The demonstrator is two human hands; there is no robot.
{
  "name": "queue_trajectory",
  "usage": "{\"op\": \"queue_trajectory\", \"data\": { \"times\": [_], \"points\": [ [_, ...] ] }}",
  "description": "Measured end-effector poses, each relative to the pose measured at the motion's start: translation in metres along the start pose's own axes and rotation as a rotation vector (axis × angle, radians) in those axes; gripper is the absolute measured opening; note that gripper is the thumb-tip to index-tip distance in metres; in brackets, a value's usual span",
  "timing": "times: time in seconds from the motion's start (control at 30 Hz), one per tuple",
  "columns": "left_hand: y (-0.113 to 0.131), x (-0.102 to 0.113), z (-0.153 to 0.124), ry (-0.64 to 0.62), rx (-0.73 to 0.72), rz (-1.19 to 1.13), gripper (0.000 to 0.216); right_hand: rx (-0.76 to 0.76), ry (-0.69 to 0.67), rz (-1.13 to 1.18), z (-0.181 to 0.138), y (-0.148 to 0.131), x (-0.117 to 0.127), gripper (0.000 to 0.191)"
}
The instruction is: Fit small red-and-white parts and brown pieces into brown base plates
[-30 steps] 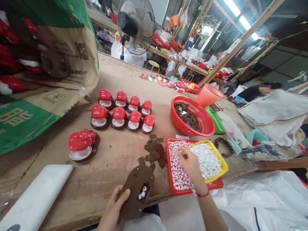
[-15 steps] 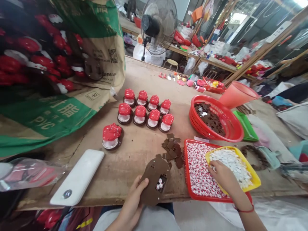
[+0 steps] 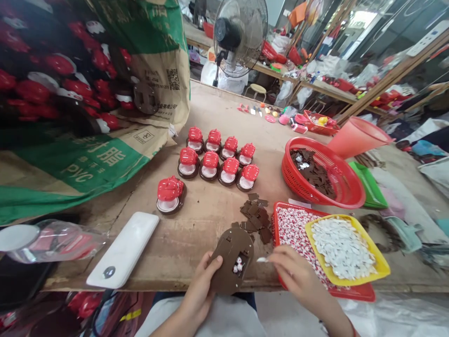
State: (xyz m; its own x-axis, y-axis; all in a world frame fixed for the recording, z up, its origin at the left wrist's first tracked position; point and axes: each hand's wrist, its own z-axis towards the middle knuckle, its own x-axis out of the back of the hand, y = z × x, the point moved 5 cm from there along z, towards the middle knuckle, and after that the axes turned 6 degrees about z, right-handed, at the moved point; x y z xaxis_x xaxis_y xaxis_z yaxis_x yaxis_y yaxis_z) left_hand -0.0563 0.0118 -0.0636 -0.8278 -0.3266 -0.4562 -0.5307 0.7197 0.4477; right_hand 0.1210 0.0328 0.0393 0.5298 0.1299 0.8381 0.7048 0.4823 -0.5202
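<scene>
My left hand (image 3: pixel 203 285) grips a brown oval toy base (image 3: pixel 228 252) over the table's front edge. A square opening in the base shows a few small white and red beads (image 3: pixel 238 266). Between the fingertips of my right hand (image 3: pixel 294 271) is a small white plastic piece (image 3: pixel 262 260), just right of the base. Under and behind that hand lies a red tray (image 3: pixel 277 222) of red-and-white beads, with a yellow tray (image 3: pixel 384 262) of white pieces resting on it. Loose brown plates (image 3: pixel 257 215) lie beyond the base.
Several red-and-white toys on brown bases (image 3: pixel 210 164) stand mid-table, one apart (image 3: pixel 170 194). A white power bank (image 3: pixel 122 250) and plastic jar (image 3: pixel 63 241) lie left, below a big sack (image 3: pixel 115 159) of toys. A red basket (image 3: pixel 291 175) holds brown plates; a fan (image 3: pixel 240 35) stands behind.
My right hand has moved left from the yellow tray toward the base, now with a white piece in its fingers. My left hand still holds the base. The view has shifted slightly.
</scene>
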Motion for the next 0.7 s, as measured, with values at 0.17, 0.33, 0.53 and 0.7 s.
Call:
{"op": "queue_trajectory", "data": {
  "times": [0.17,0.33,0.53,0.7],
  "points": [
    [0.002,0.0,-0.005,-0.038,-0.014,-0.016,0.026,0.138,-0.252,0.048,0.029,-0.03,-0.039,0.024],
    [0.0,0.004,-0.006,-0.026,-0.014,-0.051,0.021,0.214,-0.24,-0.046,0.032,-0.033,-0.052,0.023],
    [0.003,0.008,-0.005,-0.003,0.014,-0.048,0.023,0.02,-0.091,0.1,0.039,-0.011,-0.041,0.02],
    [0.002,0.018,-0.009,0.098,0.042,-0.093,0.027,-0.352,-0.223,-0.179,0.056,0.052,-0.049,0.021]
  ]
}}
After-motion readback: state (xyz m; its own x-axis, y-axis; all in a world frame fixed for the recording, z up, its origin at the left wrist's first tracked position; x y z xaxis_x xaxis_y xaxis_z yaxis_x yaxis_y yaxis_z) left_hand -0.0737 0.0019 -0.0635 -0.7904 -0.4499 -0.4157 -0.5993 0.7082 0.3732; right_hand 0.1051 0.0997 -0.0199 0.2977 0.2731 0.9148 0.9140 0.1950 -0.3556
